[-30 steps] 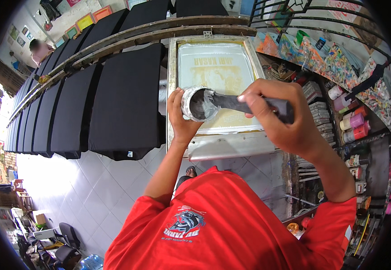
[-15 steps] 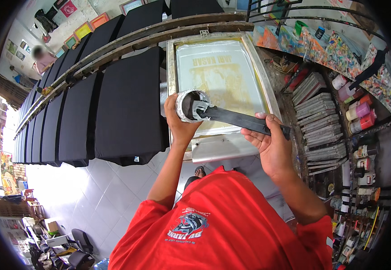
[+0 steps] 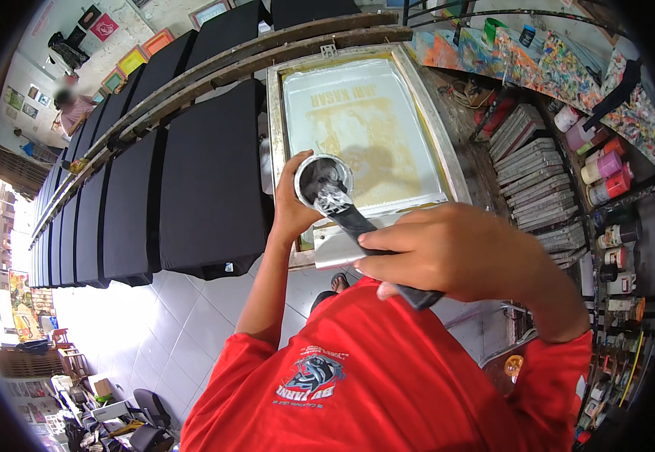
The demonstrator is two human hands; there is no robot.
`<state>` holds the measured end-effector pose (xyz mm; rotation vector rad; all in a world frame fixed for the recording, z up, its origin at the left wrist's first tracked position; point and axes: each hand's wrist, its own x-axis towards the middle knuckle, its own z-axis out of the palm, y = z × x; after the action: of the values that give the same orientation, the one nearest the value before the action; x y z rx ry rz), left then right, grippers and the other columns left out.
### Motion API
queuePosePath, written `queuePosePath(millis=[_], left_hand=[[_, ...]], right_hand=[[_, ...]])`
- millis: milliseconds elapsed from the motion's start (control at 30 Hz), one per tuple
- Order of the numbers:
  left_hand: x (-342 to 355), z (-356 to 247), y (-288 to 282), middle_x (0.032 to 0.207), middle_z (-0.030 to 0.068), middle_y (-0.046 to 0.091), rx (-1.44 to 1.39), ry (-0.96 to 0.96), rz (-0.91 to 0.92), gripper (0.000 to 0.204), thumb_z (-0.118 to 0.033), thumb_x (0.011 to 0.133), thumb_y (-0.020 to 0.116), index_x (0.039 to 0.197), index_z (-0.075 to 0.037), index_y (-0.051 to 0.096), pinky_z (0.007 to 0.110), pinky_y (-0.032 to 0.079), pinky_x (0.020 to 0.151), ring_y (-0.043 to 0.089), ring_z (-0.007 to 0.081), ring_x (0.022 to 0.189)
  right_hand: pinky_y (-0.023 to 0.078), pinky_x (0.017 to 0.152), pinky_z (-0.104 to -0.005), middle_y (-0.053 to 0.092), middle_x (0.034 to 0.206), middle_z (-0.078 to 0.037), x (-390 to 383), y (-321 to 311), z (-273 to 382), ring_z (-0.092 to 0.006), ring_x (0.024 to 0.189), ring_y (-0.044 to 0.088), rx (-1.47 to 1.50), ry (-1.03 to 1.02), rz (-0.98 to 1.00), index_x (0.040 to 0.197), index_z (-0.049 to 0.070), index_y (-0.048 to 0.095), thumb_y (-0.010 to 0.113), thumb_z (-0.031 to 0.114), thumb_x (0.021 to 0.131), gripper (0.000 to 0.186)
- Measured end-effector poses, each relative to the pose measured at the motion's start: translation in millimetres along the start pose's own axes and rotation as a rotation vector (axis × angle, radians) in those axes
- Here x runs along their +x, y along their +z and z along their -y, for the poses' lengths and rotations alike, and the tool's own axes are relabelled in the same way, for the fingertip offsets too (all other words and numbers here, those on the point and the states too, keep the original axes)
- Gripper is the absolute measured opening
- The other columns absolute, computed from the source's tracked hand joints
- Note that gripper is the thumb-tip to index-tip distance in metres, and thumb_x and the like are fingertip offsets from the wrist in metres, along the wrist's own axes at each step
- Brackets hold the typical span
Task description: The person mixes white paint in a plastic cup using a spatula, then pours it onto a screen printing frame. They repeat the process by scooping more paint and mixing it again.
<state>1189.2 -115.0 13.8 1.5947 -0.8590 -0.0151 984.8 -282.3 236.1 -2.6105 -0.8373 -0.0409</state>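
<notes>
Ink tub, a small round container with dark, glossy contents, sits cupped in my left hand, fingers wrapped round its wall, just above the near edge of the metal-framed printing screen. My right hand is closed around the black handle of a long flat spatula whose tip rests in the tub. I judge the tub light but slick with ink, best gripped round its side; the spatula looks stiff. Black shirts lie on the long surface to the left.
</notes>
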Motion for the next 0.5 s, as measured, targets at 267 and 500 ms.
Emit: queuePosePath(millis=[267, 500], left_hand=[[3, -19, 3, 0.117, 0.0083, 0.059, -0.149, -0.093, 0.24, 0.092, -0.01, 0.049, 0.091, 0.13, -0.002, 0.048, 0.032, 0.045, 0.097, 0.058, 0.0184, 0.109], [-6, -17, 14, 0.122, 0.0086, 0.057, -0.075, -0.075, 0.33, 0.096, -0.013, 0.048, 0.091, 0.132, -0.001, 0.046, 0.032, 0.043, 0.099, 0.056, 0.019, 0.112]], right_hand=[[0.056, 0.068, -0.0317, 0.067, 0.106, -0.01, -12, -11, 2, -0.0227, 0.085, 0.068, -0.195, -0.03, 0.085, 0.102, 0.01, 0.067, 0.07, 0.025, 0.077, 0.029], [0.056, 0.067, -0.0335, 0.068, 0.105, -0.01, -37, -53, 17, -0.0244, 0.085, 0.069, -0.178, -0.033, 0.12, 0.102, 0.01, 0.068, 0.068, 0.025, 0.082, 0.025]])
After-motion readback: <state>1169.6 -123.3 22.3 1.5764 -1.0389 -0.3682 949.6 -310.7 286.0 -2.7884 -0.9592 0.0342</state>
